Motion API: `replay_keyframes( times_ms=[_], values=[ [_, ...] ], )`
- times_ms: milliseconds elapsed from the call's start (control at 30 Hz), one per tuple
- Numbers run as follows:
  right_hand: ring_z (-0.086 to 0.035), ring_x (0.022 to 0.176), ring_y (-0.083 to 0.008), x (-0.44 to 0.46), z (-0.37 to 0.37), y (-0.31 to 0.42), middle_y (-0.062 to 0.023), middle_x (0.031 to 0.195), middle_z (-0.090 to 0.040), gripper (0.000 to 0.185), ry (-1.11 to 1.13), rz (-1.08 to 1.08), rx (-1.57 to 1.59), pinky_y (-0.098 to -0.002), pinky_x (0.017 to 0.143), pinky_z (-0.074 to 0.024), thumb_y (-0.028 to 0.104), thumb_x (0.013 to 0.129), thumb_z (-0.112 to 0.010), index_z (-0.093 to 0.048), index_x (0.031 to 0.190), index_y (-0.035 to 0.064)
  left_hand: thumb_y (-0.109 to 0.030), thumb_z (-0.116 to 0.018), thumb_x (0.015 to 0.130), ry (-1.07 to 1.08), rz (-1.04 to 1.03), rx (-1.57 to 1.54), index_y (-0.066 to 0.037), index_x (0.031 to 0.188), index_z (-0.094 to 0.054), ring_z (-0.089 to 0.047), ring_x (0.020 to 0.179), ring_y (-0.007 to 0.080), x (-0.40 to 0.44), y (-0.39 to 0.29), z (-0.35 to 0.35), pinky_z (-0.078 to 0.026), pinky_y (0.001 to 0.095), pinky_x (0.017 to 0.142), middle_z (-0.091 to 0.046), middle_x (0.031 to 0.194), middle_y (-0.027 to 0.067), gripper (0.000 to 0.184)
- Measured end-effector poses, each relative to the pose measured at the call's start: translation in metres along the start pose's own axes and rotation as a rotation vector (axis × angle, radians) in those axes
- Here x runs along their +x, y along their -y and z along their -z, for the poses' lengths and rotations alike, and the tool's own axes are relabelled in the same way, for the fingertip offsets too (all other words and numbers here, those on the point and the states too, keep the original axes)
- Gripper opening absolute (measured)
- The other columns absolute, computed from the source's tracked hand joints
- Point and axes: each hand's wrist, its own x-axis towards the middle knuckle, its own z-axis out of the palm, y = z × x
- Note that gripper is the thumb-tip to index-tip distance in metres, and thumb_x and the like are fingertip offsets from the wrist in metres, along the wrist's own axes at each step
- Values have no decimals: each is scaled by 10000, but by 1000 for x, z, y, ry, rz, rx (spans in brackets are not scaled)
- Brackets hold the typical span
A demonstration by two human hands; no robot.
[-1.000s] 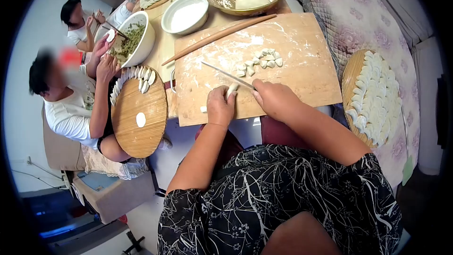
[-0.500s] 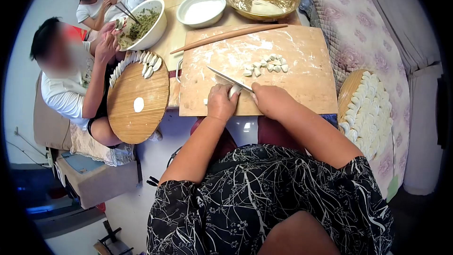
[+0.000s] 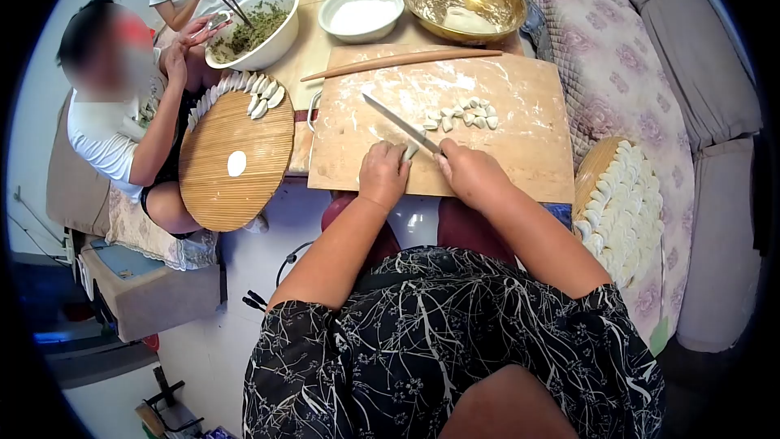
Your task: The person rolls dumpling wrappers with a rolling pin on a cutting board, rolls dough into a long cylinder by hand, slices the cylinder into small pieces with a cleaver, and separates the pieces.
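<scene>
My right hand (image 3: 474, 171) is closed around the handle of a knife (image 3: 400, 122). Its blade slants up and left across a floured wooden board (image 3: 520, 146). At the board's near edge, my left hand (image 3: 383, 175) holds a strip of white dough (image 3: 411, 149), mostly covered by the fingers. The blade lies by the dough's exposed end; whether it touches the dough I cannot tell. Beyond the knife, several small cut dough pieces (image 3: 463, 116) lie in a loose cluster. A long wooden rolling pin (image 3: 402, 64) rests along the board's far side.
Behind the board stand a white bowl of flour (image 3: 361, 32) and a brass-coloured basin (image 3: 414, 4) with dough. At left, a person (image 3: 122, 138) sits by a round slatted tray (image 3: 219, 203) and a bowl of green filling (image 3: 280, 45). A dumpling tray (image 3: 587, 187) lies at right.
The knife blade has swung to a steeper angle, its tip farther from me. My left hand stays on the dough. The nearer person's hands have shifted beside the filling bowl. The whole view tilts slightly.
</scene>
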Motion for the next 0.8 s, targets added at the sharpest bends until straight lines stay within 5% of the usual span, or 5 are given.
replay_keyframes(
  times_ms=[500,800],
  values=[
    [-635,846,-386,16,-12,15,-235,868,-648,248,163,-24,-129,-479,740,-489,221,926,-446,-513,1028,4,-92,-716,702,-38,-34,-27,-15,879,-648,-558,835,333,-1,-2,-1,-474,408,753,-577,839,140,205],
    [-623,809,-406,7,-13,4,-237,850,-640,235,34,-52,-6,-494,714,-486,260,936,-458,-512,1023,49,-157,-727,739,-23,181,-65,-13,918,-654,-588,829,334,-2,8,6,-476,406,776,-640,859,155,241]
  ],
)
